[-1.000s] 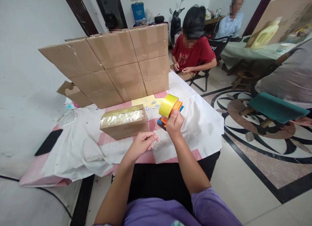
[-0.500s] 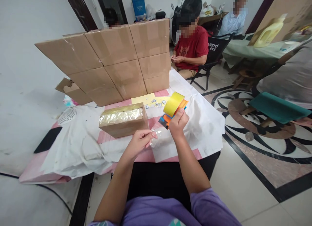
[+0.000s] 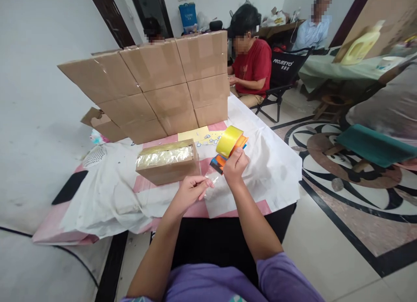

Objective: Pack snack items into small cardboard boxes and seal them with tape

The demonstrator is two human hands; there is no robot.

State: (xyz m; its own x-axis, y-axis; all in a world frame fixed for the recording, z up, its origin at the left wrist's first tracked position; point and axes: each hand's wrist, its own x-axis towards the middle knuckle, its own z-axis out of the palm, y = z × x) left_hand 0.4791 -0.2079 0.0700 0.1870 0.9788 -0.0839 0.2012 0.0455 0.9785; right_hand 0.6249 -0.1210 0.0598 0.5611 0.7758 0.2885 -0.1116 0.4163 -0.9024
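Note:
My right hand (image 3: 235, 165) grips an orange tape dispenser (image 3: 232, 144) loaded with a yellow roll, held above the table. My left hand (image 3: 190, 191) pinches the free end of the clear tape strip (image 3: 211, 179) that runs between the two hands. Just beyond my left hand lies a small cardboard box (image 3: 168, 162) whose top is covered with shiny tape.
A wall of stacked cardboard boxes (image 3: 156, 89) stands at the back of the table (image 3: 107, 197), which is draped in white and pink sheets. Small paper bits lie on a yellow sheet (image 3: 195, 135). A person in a red shirt (image 3: 252, 67) sits beyond; another person sits farther back.
The dispenser has tilted and shifted slightly in my right hand; my left hand keeps its pinch on the tape end. The person in red has turned toward the boxes.

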